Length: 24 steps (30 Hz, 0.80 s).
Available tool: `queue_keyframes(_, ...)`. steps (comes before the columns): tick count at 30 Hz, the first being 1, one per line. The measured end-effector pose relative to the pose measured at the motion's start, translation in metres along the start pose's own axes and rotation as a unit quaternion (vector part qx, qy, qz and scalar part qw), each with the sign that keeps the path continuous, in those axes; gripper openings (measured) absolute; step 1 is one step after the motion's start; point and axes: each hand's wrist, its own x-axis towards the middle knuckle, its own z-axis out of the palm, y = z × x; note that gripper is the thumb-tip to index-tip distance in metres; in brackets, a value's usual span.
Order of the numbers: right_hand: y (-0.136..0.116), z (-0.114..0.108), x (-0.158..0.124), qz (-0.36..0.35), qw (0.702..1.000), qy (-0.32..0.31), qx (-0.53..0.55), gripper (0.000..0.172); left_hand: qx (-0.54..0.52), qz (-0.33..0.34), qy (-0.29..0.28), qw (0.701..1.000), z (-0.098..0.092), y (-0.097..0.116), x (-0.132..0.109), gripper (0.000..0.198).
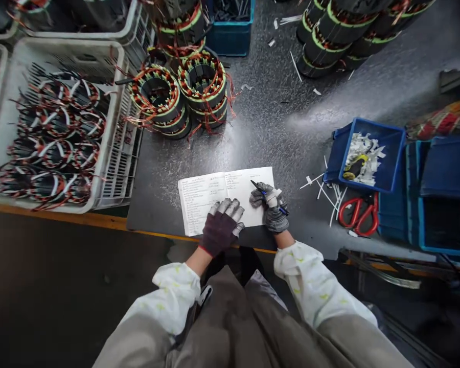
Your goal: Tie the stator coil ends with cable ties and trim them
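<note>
An open notebook (pixel 203 202) lies near the table's front edge, its left page filled with handwritten lines and its right page mostly blank. My left hand (pixel 221 225), in a dark glove with pale fingertips, rests flat across the lower middle of the notebook, fingers spread. Over the right page, my right hand (pixel 270 204) in a grey glove is closed around a pen (pixel 282 210). The pen slants, its dark tip pointing up and left toward the few written marks at the top of that page.
Stacks of wound stators (pixel 203 82) stand behind the notebook, with more stators (pixel 325 41) at the back right. A white crate (pixel 115 122) of stators is on the left. On the right are a blue bin (pixel 396 153) of white scraps, red-handled scissors (pixel 358 214) and loose white strips (pixel 335 202).
</note>
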Motion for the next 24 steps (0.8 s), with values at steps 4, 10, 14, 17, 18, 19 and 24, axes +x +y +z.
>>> queue_keyframes(4,0.01,-0.005,-0.009,-0.023,0.993,0.082,-0.085,0.038,0.002,-0.02,-0.029,0.999,-0.019,-0.007,-0.001,0.051)
queue_keyframes(10,0.014,-0.01,-0.012,-0.016,0.978,0.107,-0.18,0.033,0.056,-0.034,-0.162,0.985,-0.046,-0.011,0.031,0.062)
queue_keyframes(14,0.02,-0.006,-0.014,-0.024,0.987,0.116,-0.11,0.044,0.069,-0.027,-0.183,0.98,-0.038,-0.011,0.044,0.063)
queue_keyframes(17,0.024,-0.005,-0.014,-0.041,0.99,0.114,-0.069,0.051,0.059,-0.006,-0.168,0.984,-0.03,-0.012,0.045,0.062)
queue_keyframes(18,0.024,-0.005,-0.014,-0.043,0.99,0.114,-0.065,0.051,0.054,-0.004,-0.167,0.985,-0.028,-0.013,0.045,0.062)
queue_keyframes(19,0.023,-0.005,-0.013,-0.043,0.99,0.115,-0.064,0.05,0.05,-0.005,-0.169,0.984,-0.027,-0.013,0.045,0.063)
queue_keyframes(24,0.015,0.001,-0.013,-0.067,0.99,0.124,-0.017,0.045,0.05,-0.024,-0.182,0.982,-0.031,-0.007,0.038,0.063)
